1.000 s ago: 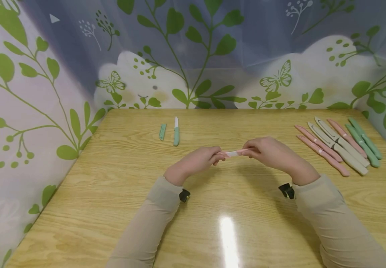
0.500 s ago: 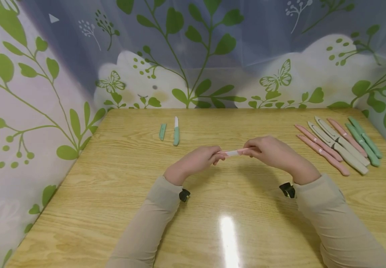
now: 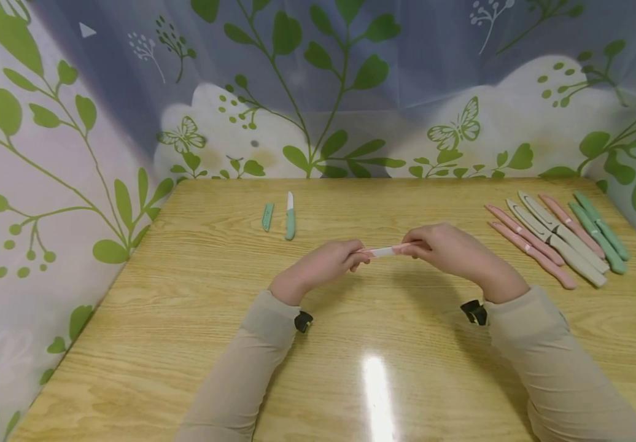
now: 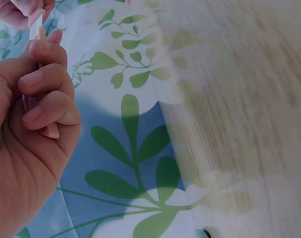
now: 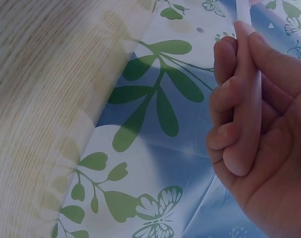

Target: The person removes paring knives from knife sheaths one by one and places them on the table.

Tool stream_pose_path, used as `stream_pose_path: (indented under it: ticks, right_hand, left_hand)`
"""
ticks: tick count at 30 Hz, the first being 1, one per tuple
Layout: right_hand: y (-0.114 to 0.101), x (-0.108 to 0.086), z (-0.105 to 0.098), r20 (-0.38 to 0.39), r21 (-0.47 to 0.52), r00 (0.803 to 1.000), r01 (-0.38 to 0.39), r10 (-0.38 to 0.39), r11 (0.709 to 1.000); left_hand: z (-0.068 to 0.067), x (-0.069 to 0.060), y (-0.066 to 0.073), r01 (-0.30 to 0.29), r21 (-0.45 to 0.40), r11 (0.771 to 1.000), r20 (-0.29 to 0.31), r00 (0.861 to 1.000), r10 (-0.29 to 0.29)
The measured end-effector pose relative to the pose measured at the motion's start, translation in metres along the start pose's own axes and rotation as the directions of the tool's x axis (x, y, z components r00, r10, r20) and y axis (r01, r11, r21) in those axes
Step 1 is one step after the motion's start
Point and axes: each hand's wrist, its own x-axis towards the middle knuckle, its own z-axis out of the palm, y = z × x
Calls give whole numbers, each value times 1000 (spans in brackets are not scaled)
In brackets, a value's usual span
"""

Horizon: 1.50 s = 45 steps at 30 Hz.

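Above the middle of the table, a pink-handled knife (image 3: 382,252) lies level between both hands, a stretch of pale blade showing. My right hand (image 3: 444,250) grips its pink handle (image 5: 247,114), fingers wrapped round it in the right wrist view. With curled fingers my left hand (image 3: 322,267) holds the pink sheath (image 4: 52,131), which covers the tip end of the blade; most of this sheath is hidden by the fingers. Beyond the left hand, a green knife (image 3: 290,221) with a bare white blade lies on the table beside its green sheath (image 3: 267,217).
On the right of the wooden table (image 3: 196,344) lie several sheathed knives: pink ones (image 3: 533,256), cream ones (image 3: 574,258) and green ones (image 3: 600,239). A leaf-patterned cloth (image 3: 351,135) hangs behind the table and along its sides.
Both hands keep their hold on the pink knife and sheath with almost no movement. The stretch of bare blade between them looks about the same.
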Motion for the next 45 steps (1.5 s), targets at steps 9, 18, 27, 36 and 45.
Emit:
stream_pose_path:
  ticks: [9, 18, 27, 36, 45]
  right_hand:
    - [2, 0, 1, -1, -1, 1000, 5, -5, 1000]
    - [1, -1, -1, 2, -1, 1000, -2, 2, 1000]
    - [0, -2, -3, 9, 6, 1000, -8, 8, 1000]
    - [2, -2, -3, 6, -4, 1000, -1, 1, 1000]
    - [2, -3, -5, 14, 10, 1000, -14, 14, 1000]
  left_hand:
    - [0, 0, -1, -12, 3, 1000, -3, 1000, 12]
    - [0, 0, -1, -16, 1, 1000, -5, 1000, 16]
    - [0, -1, -1, -17, -7, 1000, -9, 1000, 17]
    - [0, 0, -2, -23, -10, 1000, -11, 1000, 23]
    - [0, 0, -4, -13, -15, 1000, -8, 1000, 13]
